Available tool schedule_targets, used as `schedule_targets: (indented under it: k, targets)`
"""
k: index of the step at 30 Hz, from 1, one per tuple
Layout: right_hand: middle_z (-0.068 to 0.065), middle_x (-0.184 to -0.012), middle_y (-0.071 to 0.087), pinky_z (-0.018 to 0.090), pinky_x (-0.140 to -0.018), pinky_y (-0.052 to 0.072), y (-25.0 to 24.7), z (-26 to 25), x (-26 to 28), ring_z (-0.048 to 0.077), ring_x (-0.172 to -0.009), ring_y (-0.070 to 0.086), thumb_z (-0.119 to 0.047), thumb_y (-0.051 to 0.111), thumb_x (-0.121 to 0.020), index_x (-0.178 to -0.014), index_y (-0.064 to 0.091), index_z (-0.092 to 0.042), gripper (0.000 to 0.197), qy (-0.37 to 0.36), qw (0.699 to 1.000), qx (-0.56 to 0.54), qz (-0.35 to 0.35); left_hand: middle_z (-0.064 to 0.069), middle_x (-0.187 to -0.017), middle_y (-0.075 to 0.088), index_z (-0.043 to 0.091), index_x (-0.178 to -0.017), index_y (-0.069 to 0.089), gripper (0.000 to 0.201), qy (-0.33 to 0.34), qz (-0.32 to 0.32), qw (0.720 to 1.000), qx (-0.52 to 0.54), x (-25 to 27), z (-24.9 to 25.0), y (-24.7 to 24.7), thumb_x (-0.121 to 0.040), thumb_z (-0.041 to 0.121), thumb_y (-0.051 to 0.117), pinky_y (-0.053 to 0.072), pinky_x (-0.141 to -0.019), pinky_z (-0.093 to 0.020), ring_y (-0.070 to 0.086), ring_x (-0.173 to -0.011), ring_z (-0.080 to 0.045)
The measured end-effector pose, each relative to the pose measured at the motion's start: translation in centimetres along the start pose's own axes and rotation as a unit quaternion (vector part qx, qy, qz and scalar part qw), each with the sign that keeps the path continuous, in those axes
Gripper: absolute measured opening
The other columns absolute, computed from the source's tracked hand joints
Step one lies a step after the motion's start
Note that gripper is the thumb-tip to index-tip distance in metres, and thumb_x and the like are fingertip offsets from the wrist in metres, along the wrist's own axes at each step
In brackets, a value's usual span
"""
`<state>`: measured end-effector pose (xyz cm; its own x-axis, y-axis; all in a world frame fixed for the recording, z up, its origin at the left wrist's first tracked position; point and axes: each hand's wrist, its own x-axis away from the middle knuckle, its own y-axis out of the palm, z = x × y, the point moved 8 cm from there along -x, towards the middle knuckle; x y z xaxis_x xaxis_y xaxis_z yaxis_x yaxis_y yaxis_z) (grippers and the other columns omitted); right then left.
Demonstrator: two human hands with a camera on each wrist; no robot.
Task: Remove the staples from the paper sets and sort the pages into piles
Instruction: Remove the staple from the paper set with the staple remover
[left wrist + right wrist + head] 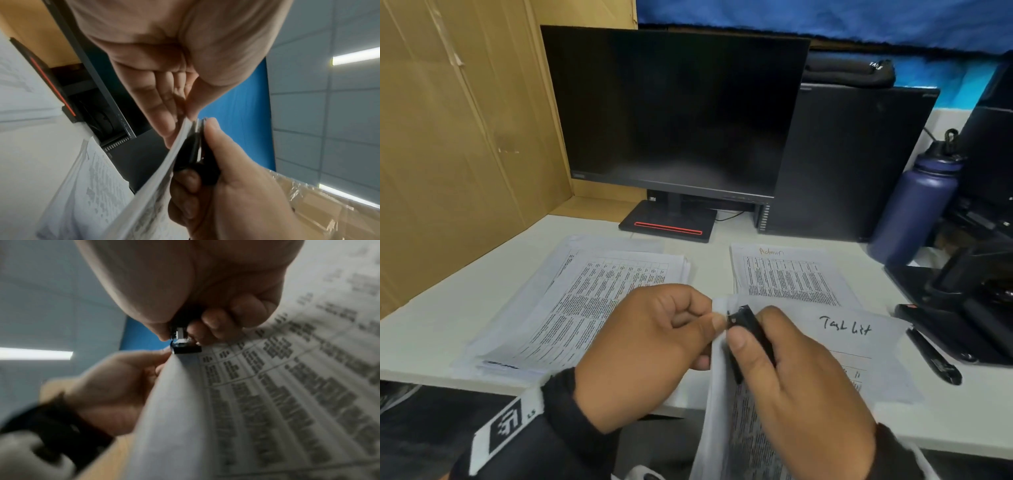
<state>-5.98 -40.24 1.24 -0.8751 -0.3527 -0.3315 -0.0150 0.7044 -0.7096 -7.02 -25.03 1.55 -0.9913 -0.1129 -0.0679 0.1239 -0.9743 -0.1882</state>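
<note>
Both hands are up close over the desk edge: left hand pinches the top corner of a stapled white paper set, while right hand squeezes a small black staple remover clamped on that same corner. Behind them on the white desk sit a thick printed stack on the left, an "Admin" pile and a "Task list" sheet. Further back there's a dark monitor, a black PC tower, a navy water bottle and a black pen.
</note>
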Motion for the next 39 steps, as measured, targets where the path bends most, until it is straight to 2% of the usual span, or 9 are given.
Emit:
schedule_targets:
  k: [3, 5, 9, 13, 18, 22, 28, 35, 39]
  targets:
    - [-0.012, -0.058, 0.045, 0.021, -0.04, 0.033, -0.7, -1.3, 0.4, 0.008, -0.049, 0.047, -0.07, 0.026, -0.093, -0.084, 0.035, -0.034, 0.038, -0.056, 0.99, 0.114, 0.065, -0.006, -0.065, 0.068, 0.014, -0.07, 0.074, 0.021, -0.014, -0.024, 0.997, 0.067, 0.2, 0.8, 0.0, -0.086, 0.027, 0.078, 0.06, -0.062, -0.025, 0.067, -0.063, -0.017]
    - [-0.012, -0.059, 0.043, 0.024, -0.037, 0.034, -1.1, -2.2, 0.6, 0.009, -0.048, 0.045, -0.063, 0.035, -0.095, -0.083, 0.038, -0.033, 0.033, -0.088, 0.981, 0.139, 0.1, -0.01, -0.067, 0.066, 0.015, -0.071, 0.075, 0.021, -0.009, -0.034, 0.996, 0.08, 0.3, 1.4, 0.0, -0.086, 0.028, 0.079, 0.061, -0.062, -0.028, 0.065, -0.063, -0.018]
    - [-0.011, -0.064, 0.044, 0.024, -0.041, 0.034, -1.4, -3.3, 0.9, 0.013, -0.052, 0.045, -0.057, 0.043, -0.094, -0.082, 0.045, -0.026, 0.034, -0.125, 0.971, 0.158, 0.13, -0.006, -0.063, 0.064, 0.016, -0.068, 0.075, 0.025, -0.023, -0.036, 0.995, 0.091, 0.1, 1.2, -0.3, -0.092, 0.016, 0.068, 0.059, -0.058, -0.027, 0.062, -0.06, -0.018]
    - [-0.004, -0.069, 0.045, 0.027, -0.044, 0.034, -1.4, -3.5, 1.2, 0.02, -0.056, 0.046, -0.053, 0.045, -0.093, -0.082, 0.051, -0.02, 0.035, -0.151, 0.961, 0.165, 0.163, -0.013, -0.076, 0.064, 0.015, -0.07, 0.075, 0.014, -0.075, -0.07, 0.982, 0.156, 0.1, 0.6, 0.1, -0.077, 0.023, 0.084, 0.059, -0.061, -0.028, 0.061, -0.068, -0.023]
    - [0.0, -0.073, 0.05, 0.031, -0.043, 0.043, -1.8, -3.3, 1.2, 0.024, -0.06, 0.052, -0.052, 0.047, -0.095, -0.095, 0.056, -0.021, 0.031, -0.178, 0.953, 0.155, 0.188, -0.014, -0.079, 0.064, 0.013, -0.076, 0.076, 0.01, -0.129, -0.097, 0.96, 0.228, -0.1, -0.8, 0.7, -0.074, 0.02, 0.083, 0.06, -0.07, -0.035, 0.063, -0.075, -0.028]
    - [0.004, -0.074, 0.055, 0.03, -0.047, 0.047, -1.7, -3.0, 1.2, 0.028, -0.059, 0.054, -0.048, 0.052, -0.094, -0.1, 0.063, -0.016, 0.034, -0.206, 0.94, 0.168, 0.216, -0.021, -0.094, 0.066, 0.006, -0.091, 0.075, 0.022, -0.164, -0.099, 0.946, 0.261, -0.1, -1.8, 1.1, -0.073, 0.015, 0.086, 0.06, -0.076, -0.039, 0.067, -0.08, -0.032]
    - [0.006, -0.077, 0.062, 0.035, -0.05, 0.051, -1.0, -2.3, 0.9, 0.03, -0.062, 0.058, -0.046, 0.056, -0.094, -0.096, 0.074, -0.01, 0.041, -0.218, 0.926, 0.196, 0.238, -0.024, -0.097, 0.064, 0.004, -0.093, 0.074, 0.035, -0.21, -0.085, 0.931, 0.287, -0.5, -3.0, 1.4, -0.062, 0.019, 0.08, 0.062, -0.077, -0.042, 0.071, -0.08, -0.034]
    - [0.004, -0.079, 0.062, 0.035, -0.052, 0.051, -0.4, -1.6, 0.8, 0.028, -0.065, 0.059, -0.045, 0.056, -0.093, -0.103, 0.065, -0.015, 0.033, -0.196, 0.933, 0.169, 0.25, -0.02, -0.097, 0.066, 0.009, -0.083, 0.075, 0.011, -0.186, -0.053, 0.944, 0.268, -0.7, -2.9, 1.1, -0.078, 0.018, 0.073, 0.06, -0.086, -0.045, 0.07, -0.08, -0.032]
    - [-0.008, -0.074, 0.057, 0.03, -0.048, 0.048, -0.9, -1.0, 0.3, 0.017, -0.063, 0.056, -0.055, 0.043, -0.096, -0.091, 0.055, -0.026, 0.033, -0.137, 0.968, 0.092, 0.187, -0.012, -0.078, 0.074, 0.01, -0.079, 0.076, 0.017, -0.091, -0.003, 0.984, 0.153, -0.9, -1.5, -0.1, -0.093, 0.017, 0.068, 0.06, -0.06, -0.028, 0.068, -0.064, -0.018]
